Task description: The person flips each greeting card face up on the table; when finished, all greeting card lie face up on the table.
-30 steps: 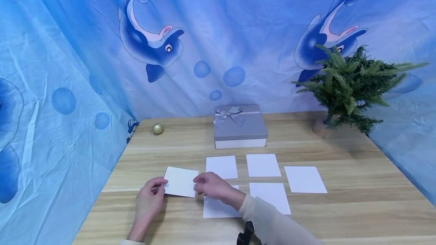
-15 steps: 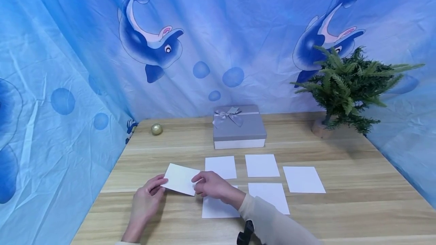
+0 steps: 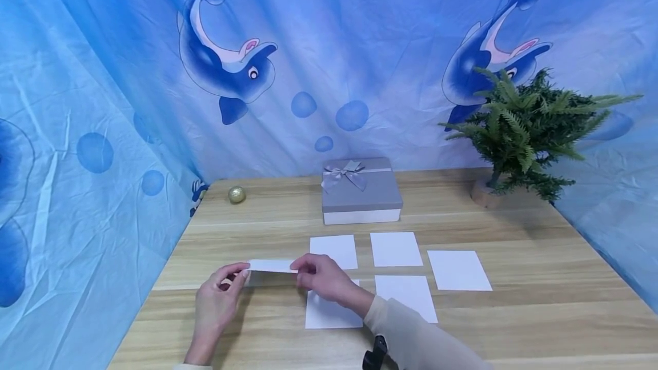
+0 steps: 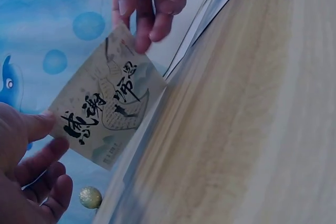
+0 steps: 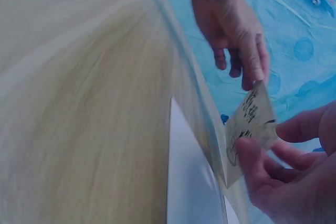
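The card (image 3: pixel 269 265) stretches side to side above the table (image 3: pixel 169 324), tipped nearly edge-on: left hand (image 3: pixel 216 301) pinching its left end, right hand (image 3: pixel 328 281) its right, white sheets (image 3: pixel 406 297) off rightward.

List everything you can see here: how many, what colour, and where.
Table: one, light wood, below the backdrop
Backdrop: one, blue with dolphins, around the table
Box: one, grey and white, silver bow, back middle
Ball: one, gold, back left
Tree: one, green, back right
Flat cards: five, white, front middle
Held card: one, beige with black writing on one side, front left
Device: one, black, by the right sleeve
Sleeves: two, pale, bottom edge
Left hand: one, bare, pinching the held card's left edge
Right hand: one, bare, pinching its right edge
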The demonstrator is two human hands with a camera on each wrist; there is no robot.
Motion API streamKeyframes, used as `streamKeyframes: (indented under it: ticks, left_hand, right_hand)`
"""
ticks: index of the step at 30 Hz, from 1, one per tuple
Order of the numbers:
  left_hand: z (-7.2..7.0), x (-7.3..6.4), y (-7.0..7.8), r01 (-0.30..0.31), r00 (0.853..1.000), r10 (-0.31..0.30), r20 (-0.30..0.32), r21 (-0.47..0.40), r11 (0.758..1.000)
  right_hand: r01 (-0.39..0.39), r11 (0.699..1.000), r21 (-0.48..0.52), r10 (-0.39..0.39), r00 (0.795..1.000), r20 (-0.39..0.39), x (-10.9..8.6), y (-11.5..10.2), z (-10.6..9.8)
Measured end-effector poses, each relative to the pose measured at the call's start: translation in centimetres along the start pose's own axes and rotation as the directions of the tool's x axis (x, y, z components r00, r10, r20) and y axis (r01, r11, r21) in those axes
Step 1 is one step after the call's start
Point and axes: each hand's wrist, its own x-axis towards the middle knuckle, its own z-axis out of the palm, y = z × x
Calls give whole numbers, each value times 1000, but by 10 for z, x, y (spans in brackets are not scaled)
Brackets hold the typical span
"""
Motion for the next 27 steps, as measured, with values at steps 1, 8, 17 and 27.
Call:
streamKeyframes:
  ticks: [1,8,17,27]
  left_hand:
    - [0,0,0,2,1000,-2,-3,-7,1000]
    - [0,1,1,60,998,-57,30,-78,995]
    - [2,1,0,54,998,-52,19,-109,993]
    - [1,-1,3,58,998,-51,46,-165,985]
  right_hand:
    - [34,999,-34,-34,999,-19,0,1,0]
    - [215,951,-221,-244,963,-113,2,11,-2]
    - [215,929,-302,-260,959,-117,2,15,0]
    - [171,933,-317,-240,951,-193,4,12,1]
